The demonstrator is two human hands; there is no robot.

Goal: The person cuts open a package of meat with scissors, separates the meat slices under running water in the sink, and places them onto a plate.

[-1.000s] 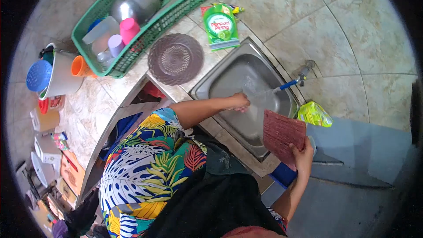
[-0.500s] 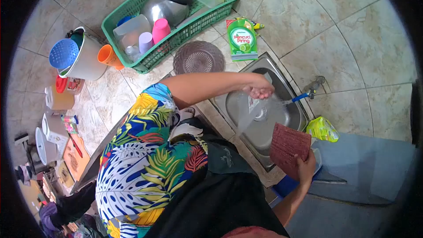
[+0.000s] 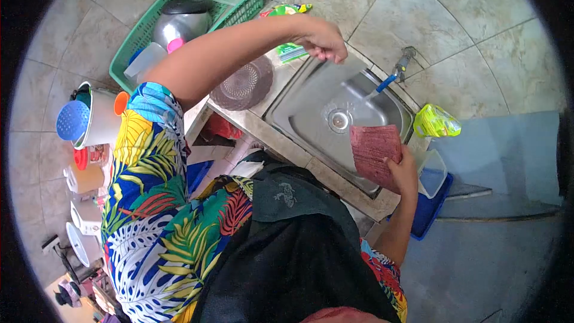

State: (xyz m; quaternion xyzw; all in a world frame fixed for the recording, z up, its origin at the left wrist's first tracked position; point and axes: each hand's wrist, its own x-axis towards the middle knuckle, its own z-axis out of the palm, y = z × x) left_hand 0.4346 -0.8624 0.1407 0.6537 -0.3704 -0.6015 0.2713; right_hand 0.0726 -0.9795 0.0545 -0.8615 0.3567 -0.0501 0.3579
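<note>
While my right hand (image 3: 403,170) stays clamped on the reddish slab (image 3: 373,149) at the sink's (image 3: 311,121) right end, up swings my left hand (image 3: 326,39), away from the tap (image 3: 405,63), over to the corner by the green packet (image 3: 292,54)! It's half curled, pointing down; I can't tell whether it grips anything. I'd judge the left's working, the right simply holding.

The left forearm (image 3: 239,45) mostly hides the pink cup (image 3: 175,44) toward ten o'clock; the left grip (image 3: 326,37), much of the green pouch (image 3: 291,52) at twelve; the maroon slab (image 3: 374,151), part of the right grip (image 3: 403,170) at three.
</note>
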